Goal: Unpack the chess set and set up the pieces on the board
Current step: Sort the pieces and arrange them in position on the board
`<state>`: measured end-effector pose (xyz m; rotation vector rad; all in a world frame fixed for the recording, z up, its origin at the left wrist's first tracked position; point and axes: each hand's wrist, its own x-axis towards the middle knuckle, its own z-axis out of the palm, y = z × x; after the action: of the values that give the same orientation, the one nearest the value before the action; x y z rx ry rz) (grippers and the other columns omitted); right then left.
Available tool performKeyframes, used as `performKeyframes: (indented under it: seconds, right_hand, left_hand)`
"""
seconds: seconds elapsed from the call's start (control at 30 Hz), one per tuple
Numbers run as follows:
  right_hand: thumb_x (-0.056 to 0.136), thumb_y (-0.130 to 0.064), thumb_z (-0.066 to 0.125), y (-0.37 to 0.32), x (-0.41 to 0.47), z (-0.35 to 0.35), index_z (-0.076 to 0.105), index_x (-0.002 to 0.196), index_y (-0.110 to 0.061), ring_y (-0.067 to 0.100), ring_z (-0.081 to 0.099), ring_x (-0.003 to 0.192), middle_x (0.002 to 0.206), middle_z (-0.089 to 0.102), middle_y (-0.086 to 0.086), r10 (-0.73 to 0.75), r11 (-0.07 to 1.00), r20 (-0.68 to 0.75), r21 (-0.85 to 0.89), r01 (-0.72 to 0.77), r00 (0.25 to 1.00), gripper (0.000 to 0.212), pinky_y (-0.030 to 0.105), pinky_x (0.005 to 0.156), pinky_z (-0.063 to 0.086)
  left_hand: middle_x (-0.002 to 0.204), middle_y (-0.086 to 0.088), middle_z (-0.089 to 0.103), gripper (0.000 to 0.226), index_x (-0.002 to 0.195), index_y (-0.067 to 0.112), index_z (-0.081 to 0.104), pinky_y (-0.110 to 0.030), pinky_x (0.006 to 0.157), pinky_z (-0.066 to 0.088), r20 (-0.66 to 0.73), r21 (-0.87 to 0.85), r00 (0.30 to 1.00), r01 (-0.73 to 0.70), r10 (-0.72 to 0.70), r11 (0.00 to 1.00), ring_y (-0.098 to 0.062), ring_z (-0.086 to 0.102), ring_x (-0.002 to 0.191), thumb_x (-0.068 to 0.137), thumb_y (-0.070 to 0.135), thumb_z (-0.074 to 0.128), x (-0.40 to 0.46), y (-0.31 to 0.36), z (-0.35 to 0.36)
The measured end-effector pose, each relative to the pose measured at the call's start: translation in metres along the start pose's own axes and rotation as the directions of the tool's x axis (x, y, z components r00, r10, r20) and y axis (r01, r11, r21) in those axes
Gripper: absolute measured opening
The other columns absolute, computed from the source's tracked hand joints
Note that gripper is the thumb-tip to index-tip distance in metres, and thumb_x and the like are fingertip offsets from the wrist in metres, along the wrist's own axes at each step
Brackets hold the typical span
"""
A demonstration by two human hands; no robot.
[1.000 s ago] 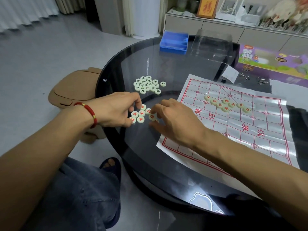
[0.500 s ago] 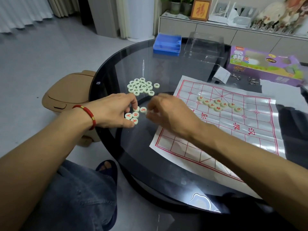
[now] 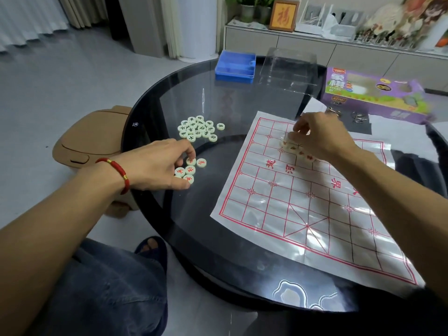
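A white plastic board sheet with a red grid lies on the right half of the round glass table. A cluster of round pale pieces with black characters sits on the glass to the left. Closer to me lie a few red-character pieces. My left hand rests over them, its fingertips pinching one. My right hand is over the far part of the board, fingers curled on a red piece beside a row of red pieces.
A blue plastic box, a clear plastic lid and a purple game box stand at the table's far side. Metal rings lie near the purple box. A tan bin stands on the floor left of the table.
My right hand has left the red pile and moved right and away onto the board with a piece. My left hand stayed on the red pile.
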<state>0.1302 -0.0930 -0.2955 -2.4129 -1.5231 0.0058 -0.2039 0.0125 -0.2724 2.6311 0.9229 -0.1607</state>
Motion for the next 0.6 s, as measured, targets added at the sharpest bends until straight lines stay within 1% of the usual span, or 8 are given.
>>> performKeyframes:
  seconds: [0.1, 0.17, 0.23, 0.3, 0.4, 0.43, 0.5, 0.6]
  right_hand:
    - [0.097, -0.030, 0.064, -0.010, -0.002, -0.001, 0.071, 0.117, -0.009, 0.026, 0.069, 0.090, 0.110, 0.073, 0.010, -0.076, 0.997, -0.046, -0.011, 0.076, 0.996, 0.029, 0.041, 0.080, 0.061]
    - [0.098, -0.025, 0.061, -0.027, -0.011, -0.001, 0.072, 0.113, -0.012, 0.023, 0.068, 0.088, 0.109, 0.073, 0.008, -0.206, 0.978, -0.098, 0.005, 0.208, 0.974, 0.023, 0.041, 0.079, 0.060]
    - [0.097, -0.022, 0.061, -0.051, -0.026, 0.005, 0.071, 0.114, -0.016, 0.018, 0.064, 0.089, 0.110, 0.071, 0.006, -0.358, 0.932, -0.069, 0.042, 0.361, 0.931, 0.021, 0.038, 0.080, 0.058]
    - [0.097, -0.024, 0.061, -0.077, -0.042, 0.014, 0.066, 0.123, -0.019, 0.018, 0.061, 0.102, 0.120, 0.066, 0.003, -0.500, 0.863, 0.008, 0.090, 0.498, 0.866, 0.027, 0.035, 0.088, 0.053]
    - [0.098, -0.030, 0.057, -0.112, -0.052, 0.032, 0.048, 0.146, -0.022, 0.026, 0.046, 0.135, 0.152, 0.046, 0.004, -0.669, 0.742, 0.143, 0.069, 0.667, 0.729, 0.049, 0.046, 0.103, 0.045]
    - [0.101, -0.034, 0.051, -0.120, -0.053, 0.037, 0.038, 0.153, -0.023, 0.025, 0.036, 0.145, 0.161, 0.033, 0.002, -0.676, 0.731, 0.199, 0.059, 0.680, 0.710, 0.054, 0.047, 0.108, 0.040]
    - [0.106, -0.043, 0.034, -0.128, -0.056, 0.045, 0.017, 0.160, -0.027, 0.017, 0.013, 0.155, 0.168, 0.011, -0.007, -0.634, 0.754, 0.302, 0.037, 0.656, 0.712, 0.059, 0.046, 0.117, 0.026]
    - [0.106, -0.052, 0.018, -0.128, -0.062, 0.050, 0.004, 0.161, -0.030, 0.012, -0.006, 0.155, 0.168, -0.003, -0.014, -0.586, 0.783, 0.387, 0.043, 0.621, 0.712, 0.061, 0.054, 0.123, 0.004]
  left_hand:
    - [0.099, 0.008, 0.051, 0.053, 0.121, 0.032, 0.050, -0.033, 0.082, 0.052, -0.004, 0.005, 1.000, 0.000, 0.000, 1.000, -0.008, 0.053, 0.081, 0.077, 0.040, 0.079, 0.000, 0.000, 0.000]
    - [0.099, 0.008, 0.051, 0.053, 0.123, 0.032, 0.051, -0.033, 0.083, 0.052, -0.007, 0.008, 1.000, 0.003, -0.003, 1.000, -0.008, 0.053, 0.081, 0.078, 0.040, 0.079, 0.001, -0.001, 0.000]
    - [0.099, 0.009, 0.052, 0.052, 0.122, 0.031, 0.051, -0.032, 0.082, 0.052, -0.006, 0.006, 1.000, 0.008, -0.008, 1.000, -0.008, 0.054, 0.081, 0.079, 0.040, 0.078, 0.002, -0.002, 0.001]
    - [0.097, 0.009, 0.053, 0.049, 0.120, 0.030, 0.053, -0.031, 0.080, 0.051, -0.009, 0.000, 1.000, 0.004, -0.004, 1.000, -0.007, 0.053, 0.080, 0.079, 0.038, 0.078, 0.002, -0.002, 0.002]
    - [0.093, 0.010, 0.057, 0.045, 0.115, 0.026, 0.053, -0.030, 0.078, 0.053, -0.036, -0.038, 0.999, -0.010, 0.009, 0.999, -0.006, 0.056, 0.078, 0.079, 0.035, 0.079, 0.001, -0.001, 0.001]
    - [0.093, 0.010, 0.058, 0.046, 0.113, 0.026, 0.052, -0.031, 0.078, 0.054, -0.045, -0.047, 0.999, -0.008, 0.006, 0.999, -0.006, 0.058, 0.077, 0.078, 0.035, 0.080, 0.000, -0.002, 0.001]
    - [0.091, 0.009, 0.060, 0.048, 0.111, 0.025, 0.050, -0.032, 0.076, 0.055, -0.063, -0.066, 0.998, 0.002, -0.006, 0.998, -0.005, 0.061, 0.075, 0.076, 0.035, 0.082, -0.001, -0.004, 0.000]
    - [0.089, 0.007, 0.064, 0.050, 0.109, 0.025, 0.048, -0.028, 0.070, 0.056, -0.079, -0.117, 0.997, 0.004, -0.013, 0.993, -0.002, 0.063, 0.068, 0.075, 0.032, 0.084, -0.001, -0.007, 0.001]
